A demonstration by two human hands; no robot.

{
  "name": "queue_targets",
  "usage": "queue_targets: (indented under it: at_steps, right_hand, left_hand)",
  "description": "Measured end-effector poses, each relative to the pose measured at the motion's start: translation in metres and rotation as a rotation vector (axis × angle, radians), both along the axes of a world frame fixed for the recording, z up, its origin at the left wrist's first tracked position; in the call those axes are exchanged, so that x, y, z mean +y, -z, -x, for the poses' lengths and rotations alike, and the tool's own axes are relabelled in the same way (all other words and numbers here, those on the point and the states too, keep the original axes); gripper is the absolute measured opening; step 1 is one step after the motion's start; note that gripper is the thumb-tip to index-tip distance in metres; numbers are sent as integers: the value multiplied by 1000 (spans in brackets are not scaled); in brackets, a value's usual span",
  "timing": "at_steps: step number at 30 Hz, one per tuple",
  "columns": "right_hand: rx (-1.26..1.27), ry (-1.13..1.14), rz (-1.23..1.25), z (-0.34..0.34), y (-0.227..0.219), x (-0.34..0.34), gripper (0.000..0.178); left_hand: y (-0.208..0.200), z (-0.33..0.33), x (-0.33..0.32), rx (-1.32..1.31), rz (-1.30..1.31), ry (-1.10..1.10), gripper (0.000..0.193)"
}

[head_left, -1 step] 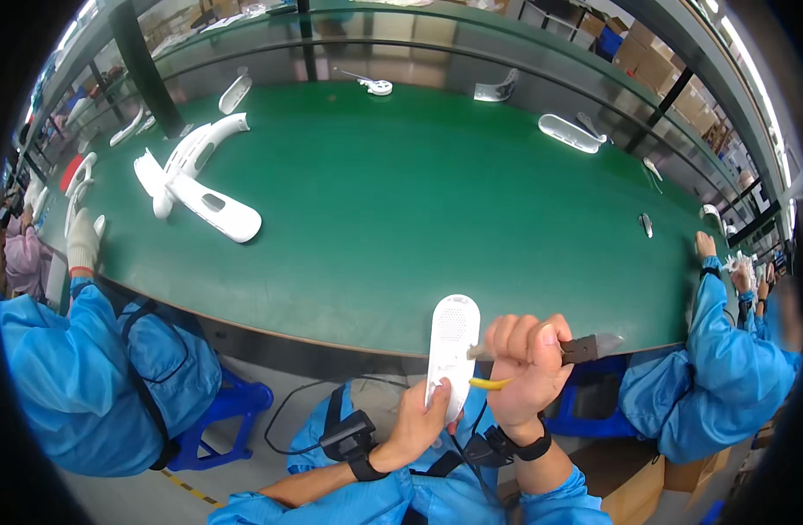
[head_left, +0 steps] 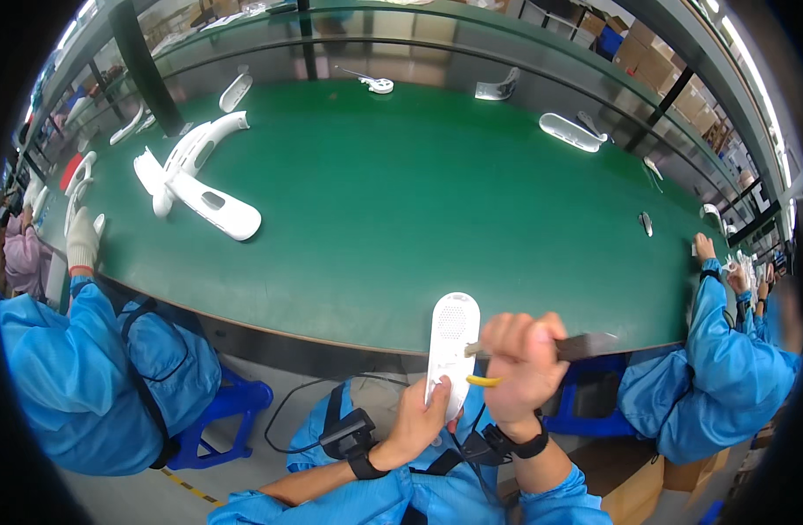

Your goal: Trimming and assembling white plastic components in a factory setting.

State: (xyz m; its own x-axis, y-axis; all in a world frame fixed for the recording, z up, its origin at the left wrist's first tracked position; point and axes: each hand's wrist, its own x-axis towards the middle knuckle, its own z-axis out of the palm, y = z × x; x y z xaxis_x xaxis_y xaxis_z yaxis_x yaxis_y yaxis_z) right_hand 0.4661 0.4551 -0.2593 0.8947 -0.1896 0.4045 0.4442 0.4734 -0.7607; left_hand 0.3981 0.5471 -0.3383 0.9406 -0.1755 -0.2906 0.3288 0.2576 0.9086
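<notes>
My left hand (head_left: 416, 418) holds a white oblong plastic housing (head_left: 452, 343) upright by its lower end, just in front of the near edge of the green table (head_left: 401, 219). The housing has a perforated round patch near its top. My right hand (head_left: 524, 363) is closed around a tool with a dark flat handle (head_left: 587, 346) that sticks out to the right. The tool's metal tip touches the right side of the housing. A small yellow piece (head_left: 483, 381) shows below my right fingers. Both wrists wear black bands, and my sleeves are blue.
Several long white plastic housings (head_left: 196, 179) lie in a heap at the table's left. More white parts (head_left: 572, 131) lie along the far edge. A person in a blue coat and white glove (head_left: 82, 241) sits to my left, another person (head_left: 725, 367) to my right. A blue stool (head_left: 235, 402) stands below.
</notes>
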Motion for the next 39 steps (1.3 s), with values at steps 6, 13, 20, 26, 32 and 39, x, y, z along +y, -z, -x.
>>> queue_targets:
  at_steps: [6, 13, 20, 26, 32, 39]
  right_hand:
    - [14, -33, 48, -2, -1, 4, 23]
    - [-40, -71, 63, 1, 6, 4, 24]
    - [71, -43, 137, -2, -1, 14, 27]
    - [52, -88, 202, 3, 20, 9, 21]
    - [108, -24, 316, 5, 23, 15, 25]
    - [28, -93, 210, -3, -3, 15, 27]
  left_hand:
    - [0, -1, 3, 18, -23, -17, 35]
    - [0, -5, 4, -14, -85, -10, 36]
    - [3, -8, 4, -46, -104, -9, 36]
    - [-7, -6, 5, 19, -83, -18, 35]
    - [-2, -4, 6, 31, -90, 9, 32]
    - [2, -7, 7, 3, -30, 14, 32]
